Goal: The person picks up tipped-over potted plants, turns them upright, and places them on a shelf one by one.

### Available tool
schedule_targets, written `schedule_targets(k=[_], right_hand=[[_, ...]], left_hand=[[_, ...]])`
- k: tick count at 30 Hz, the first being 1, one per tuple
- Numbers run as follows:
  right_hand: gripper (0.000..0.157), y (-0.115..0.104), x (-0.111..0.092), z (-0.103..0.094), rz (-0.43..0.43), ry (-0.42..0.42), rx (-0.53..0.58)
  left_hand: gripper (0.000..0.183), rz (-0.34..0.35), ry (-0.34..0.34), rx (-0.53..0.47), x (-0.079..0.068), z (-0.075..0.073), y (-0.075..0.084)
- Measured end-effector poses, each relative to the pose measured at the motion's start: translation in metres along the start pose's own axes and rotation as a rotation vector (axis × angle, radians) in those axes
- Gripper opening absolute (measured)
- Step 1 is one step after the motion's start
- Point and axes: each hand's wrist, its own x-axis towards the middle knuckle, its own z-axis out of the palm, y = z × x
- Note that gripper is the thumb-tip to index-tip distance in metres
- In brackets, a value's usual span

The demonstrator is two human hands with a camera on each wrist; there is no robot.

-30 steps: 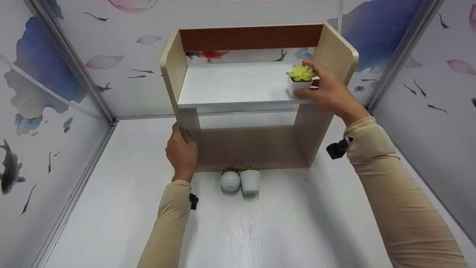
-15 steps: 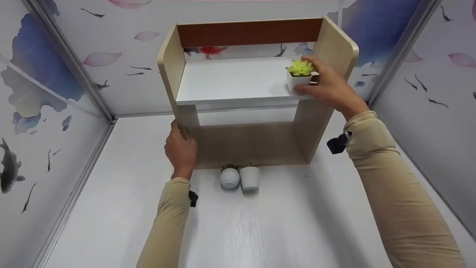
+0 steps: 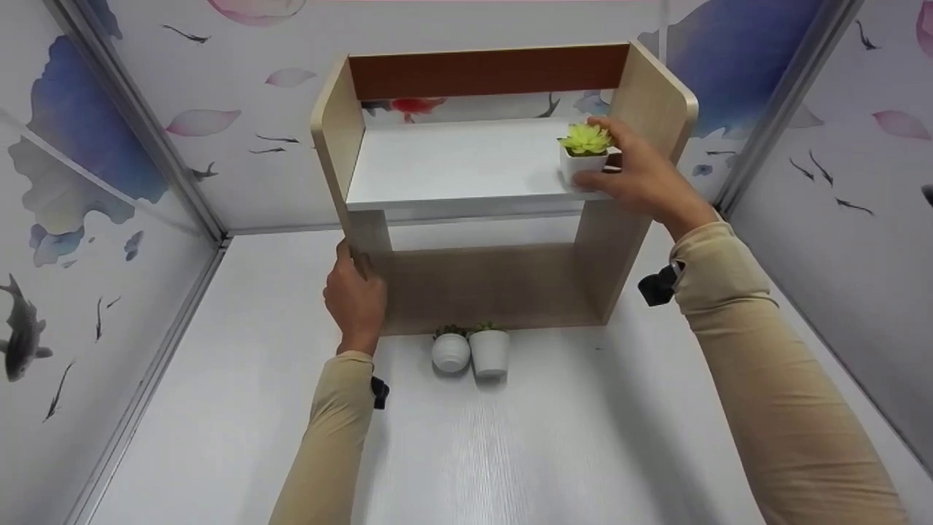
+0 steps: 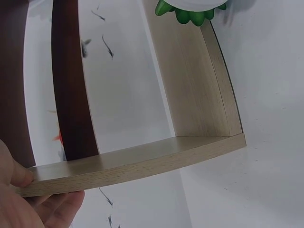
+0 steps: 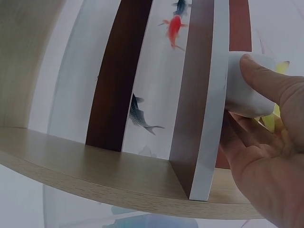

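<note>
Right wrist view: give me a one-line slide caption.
Right hand gripping a white pot with yellow leaves at a white-edged shelf, a red fish print visible behind.

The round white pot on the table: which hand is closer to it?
Left. The left hand grips the side panel, left of the round pot; the right hand is up at the upper shelf, holding the square pot.

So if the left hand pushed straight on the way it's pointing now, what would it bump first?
Most likely the wooden side panel: the left hand already grips its front edge. How much room is left before the palm touches is hard to tell.
</note>
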Motion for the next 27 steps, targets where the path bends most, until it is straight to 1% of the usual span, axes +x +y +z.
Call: schedule_targets(k=[8,13,20,27], right_hand=[[0.084,0.0010,-0.0004,0.0024,-0.006,0.006,0.002],[0.085,0.0000,-0.0003,0.0014,0.008,-0.002,0.005],[0.085,-0.0009,-0.0003,0.0012,-0.002,-0.005,0.027],[0.085,-0.0002,-0.0009,0.0036,-0.008,0.005,0.019]], left_hand=[[0.040,0.003,-0.003,-0.003,-0.0005,-0.0013,-0.0011],[0.039,0.010,0.000,-0.009,-0.0001,-0.0016,0.0002],[0.037,0.014,-0.001,-0.028,0.0002,-0.0008,0.0005],[0.038,0.016,-0.002,-0.022,-0.0009,-0.0013,-0.0018]])
